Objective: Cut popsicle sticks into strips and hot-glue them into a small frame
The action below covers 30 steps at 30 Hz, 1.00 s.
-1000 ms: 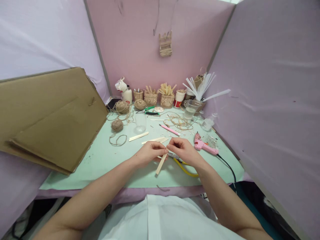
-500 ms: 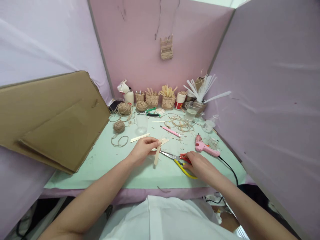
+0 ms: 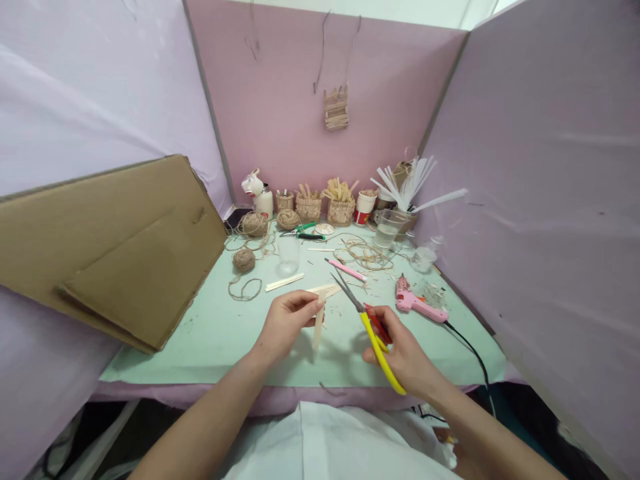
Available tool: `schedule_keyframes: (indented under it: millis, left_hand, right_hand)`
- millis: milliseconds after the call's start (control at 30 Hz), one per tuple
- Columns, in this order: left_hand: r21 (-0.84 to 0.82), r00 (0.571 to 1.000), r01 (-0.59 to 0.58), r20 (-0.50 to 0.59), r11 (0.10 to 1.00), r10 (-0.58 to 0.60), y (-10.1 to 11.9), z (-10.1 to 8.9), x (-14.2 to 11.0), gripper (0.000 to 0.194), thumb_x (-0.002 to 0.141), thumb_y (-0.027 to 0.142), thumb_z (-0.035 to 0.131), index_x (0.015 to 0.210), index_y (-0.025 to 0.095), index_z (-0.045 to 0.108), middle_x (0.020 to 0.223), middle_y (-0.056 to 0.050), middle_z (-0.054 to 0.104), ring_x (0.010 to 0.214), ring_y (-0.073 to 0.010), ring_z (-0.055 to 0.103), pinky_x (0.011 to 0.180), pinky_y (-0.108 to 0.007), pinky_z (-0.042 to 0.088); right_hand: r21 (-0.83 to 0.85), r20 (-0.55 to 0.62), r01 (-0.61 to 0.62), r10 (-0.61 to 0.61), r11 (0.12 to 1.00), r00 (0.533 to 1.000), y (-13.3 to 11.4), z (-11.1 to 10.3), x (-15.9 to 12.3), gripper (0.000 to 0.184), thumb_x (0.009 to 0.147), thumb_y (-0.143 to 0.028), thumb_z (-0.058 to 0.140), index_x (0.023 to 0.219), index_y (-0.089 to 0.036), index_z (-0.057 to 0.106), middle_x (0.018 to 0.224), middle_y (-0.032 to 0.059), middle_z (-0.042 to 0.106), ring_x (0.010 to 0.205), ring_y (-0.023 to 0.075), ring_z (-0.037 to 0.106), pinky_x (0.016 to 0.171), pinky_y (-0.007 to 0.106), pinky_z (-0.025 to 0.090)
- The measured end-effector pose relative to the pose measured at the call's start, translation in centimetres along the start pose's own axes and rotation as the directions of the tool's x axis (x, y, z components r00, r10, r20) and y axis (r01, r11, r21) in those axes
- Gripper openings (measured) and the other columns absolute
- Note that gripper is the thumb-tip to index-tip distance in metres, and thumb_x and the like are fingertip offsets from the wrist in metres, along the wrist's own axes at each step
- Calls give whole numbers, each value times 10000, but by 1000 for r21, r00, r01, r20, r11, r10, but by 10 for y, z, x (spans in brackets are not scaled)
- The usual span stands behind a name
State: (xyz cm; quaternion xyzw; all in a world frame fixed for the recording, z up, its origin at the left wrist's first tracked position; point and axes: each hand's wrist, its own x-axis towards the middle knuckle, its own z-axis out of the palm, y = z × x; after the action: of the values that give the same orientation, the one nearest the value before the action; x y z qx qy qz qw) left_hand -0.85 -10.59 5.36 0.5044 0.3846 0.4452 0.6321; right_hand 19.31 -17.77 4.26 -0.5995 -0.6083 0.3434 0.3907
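Over the mint-green desk (image 3: 210, 357), the left hand (image 3: 287, 323) pinches a pale strip (image 3: 319, 328); the right hand (image 3: 403, 353) has its grip round scissors (image 3: 369, 331). Pink (image 3: 280, 113) and lilac walls (image 3: 540, 200) enclose it.

We take this for a small craft booth, closed in by a pink back panel (image 3: 280, 113) and lilac side panels (image 3: 540, 167). On its pale green table (image 3: 210, 340) we see balls of twine (image 3: 244, 260), a pink glue gun (image 3: 423, 307) and green-handled pliers (image 3: 307, 228), with baskets (image 3: 341, 214) of thin strips (image 3: 340, 191) at the back. Red-and-yellow scissors (image 3: 375, 343) are held above it, and a small slatted piece (image 3: 337, 120) hangs higher up.
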Motion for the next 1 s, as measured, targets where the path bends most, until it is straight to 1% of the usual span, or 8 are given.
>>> schedule_keyframes:
  millis: [67, 200, 333, 567, 833, 900, 1000]
  left_hand:
    - [-12, 1000, 4, -10, 1000, -4, -1, 2, -3, 228, 666, 348, 718, 720, 134, 662, 684, -8, 606, 665, -126, 585, 665, -293, 544]
    - [-3, 1000, -1, -12, 1000, 1, -2, 2, -6, 206, 682, 332, 704, 709, 135, 652, 686, -4, 602, 651, -119, 587, 647, -271, 536]
    - [23, 1000, 0, -10, 1000, 0, -3, 2, -7, 184, 692, 318, 691, 705, 139, 652, 656, 1, 599, 649, -117, 590, 638, -251, 526]
    - [23, 1000, 15, -12, 1000, -15, -2, 5, -9, 189, 672, 317, 701, 715, 136, 670, 685, -7, 604, 656, -114, 575, 623, -240, 517]
    - [0, 999, 35, -1, 999, -35, -4, 8, -9, 177, 670, 304, 704, 714, 135, 671, 688, -11, 607, 664, -120, 576, 646, -267, 531]
    - [-3, 999, 37, -2, 999, -37, -5, 8, -8, 175, 672, 305, 704, 710, 136, 671, 689, -11, 605, 666, -118, 575, 646, -264, 530]
    - [-18, 999, 36, 14, 999, -36, -5, 10, -9, 180, 679, 314, 703, 701, 138, 668, 680, -9, 600, 664, -118, 576, 649, -266, 533]
  right_hand:
    - [-69, 24, 12, -10, 998, 1000, -9, 5, -3, 408, 625, -233, 665, 970, -230, 446, 752, -48, 418, 667, 126, 414, 602, 240, 382]
    - [-200, 59, 11, 1, 980, 998, -13, 10, -5, 429, 616, -275, 689, 954, -241, 428, 759, -55, 424, 664, 127, 399, 596, 243, 353]
    - [-251, 92, -13, 37, 968, 995, -14, 12, -6, 402, 623, -307, 687, 896, -241, 400, 717, -70, 413, 621, 117, 359, 554, 233, 317]
    - [-240, 120, -42, 73, 970, 990, -14, 13, -8, 401, 640, -296, 685, 844, -249, 342, 663, -91, 365, 586, 107, 313, 521, 222, 276]
    - [-193, 142, -46, 74, 980, 987, -9, 16, -8, 410, 659, -287, 676, 795, -247, 291, 631, -99, 335, 563, 101, 284, 509, 222, 252]
    - [-161, 151, -61, 86, 985, 985, -11, 16, -9, 397, 668, -273, 660, 792, -247, 284, 622, -102, 329, 555, 98, 282, 507, 221, 255]
    - [-67, 176, -92, 102, 994, 979, -14, 19, -12, 340, 697, -234, 596, 788, -245, 270, 623, -101, 323, 542, 93, 319, 508, 218, 275]
